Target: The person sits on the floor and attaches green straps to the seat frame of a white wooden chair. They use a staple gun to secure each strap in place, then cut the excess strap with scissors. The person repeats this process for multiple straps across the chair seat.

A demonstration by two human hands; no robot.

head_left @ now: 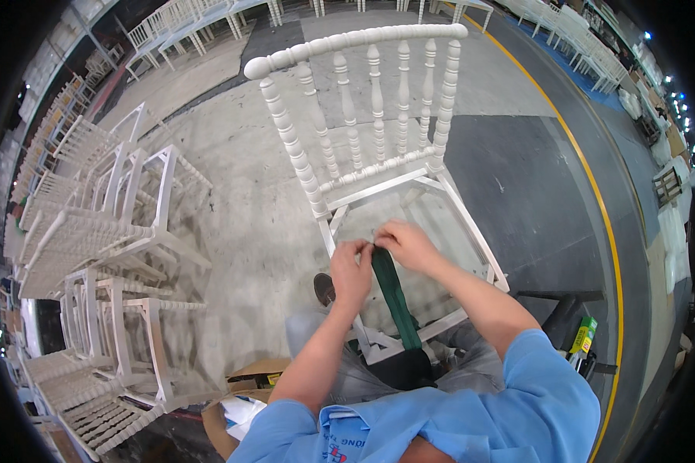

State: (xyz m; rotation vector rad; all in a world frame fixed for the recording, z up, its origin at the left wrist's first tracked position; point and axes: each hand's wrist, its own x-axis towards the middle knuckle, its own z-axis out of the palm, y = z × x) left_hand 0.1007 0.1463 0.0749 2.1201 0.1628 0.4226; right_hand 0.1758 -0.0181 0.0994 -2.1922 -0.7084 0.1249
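Note:
In front of me stands a white wooden chair (363, 38) with a turned top rail and turned spindles, and its seat frame is open in the middle. A long dark green strip (398, 302) runs from my lap up over that opening. My left hand (353, 268) pinches its far end between thumb and fingers. Right beside it, my right hand (408, 245) is closed on the same end, the fingertips of both hands nearly touching. Whatever small detail lies between the fingertips is hidden. The strip's near end rests by a black patch (403, 369) at my lap.
Several white chair frames (162, 193) are piled at the left. An open cardboard box (222, 432) sits near my left elbow. At right, a green and yellow box (584, 336) lies beside dark items. A yellow line (594, 185) crosses the floor; more chairs stand far off.

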